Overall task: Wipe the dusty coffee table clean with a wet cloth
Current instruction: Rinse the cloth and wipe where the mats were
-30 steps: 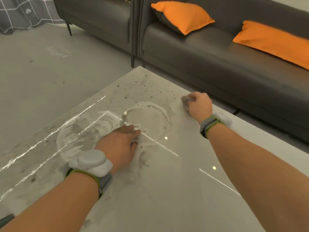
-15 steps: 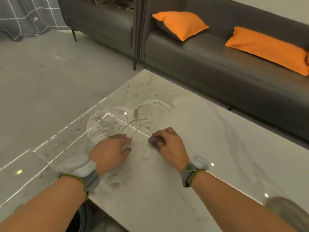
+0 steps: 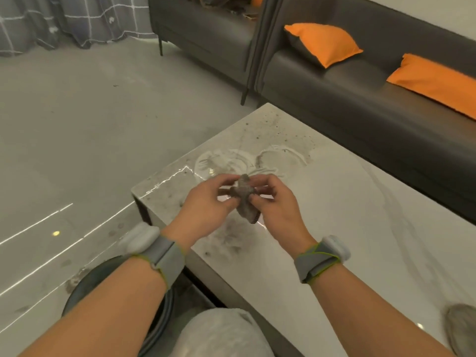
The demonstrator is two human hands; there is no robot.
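1. At the bottom centre of the frame we see a pale knee [image 3: 221,333], with a dark round basin [image 3: 77,300] on the floor to its left.
2. In mid-frame our left hand [image 3: 206,202] and right hand [image 3: 273,202] are raised over the coffee table [image 3: 334,228], both pinching a small crumpled grey cloth [image 3: 244,199] between fingers and thumbs.
3. Beneath and beyond the cloth, the marble top shows dark dust smudges [image 3: 229,238] and swirled wipe marks [image 3: 257,161] toward its far corner.
4. At the lower right edge another grey rag [image 3: 461,328] lies on the table.
5. Across the top, a dark sofa [image 3: 360,104] carries two orange cushions [image 3: 324,42].
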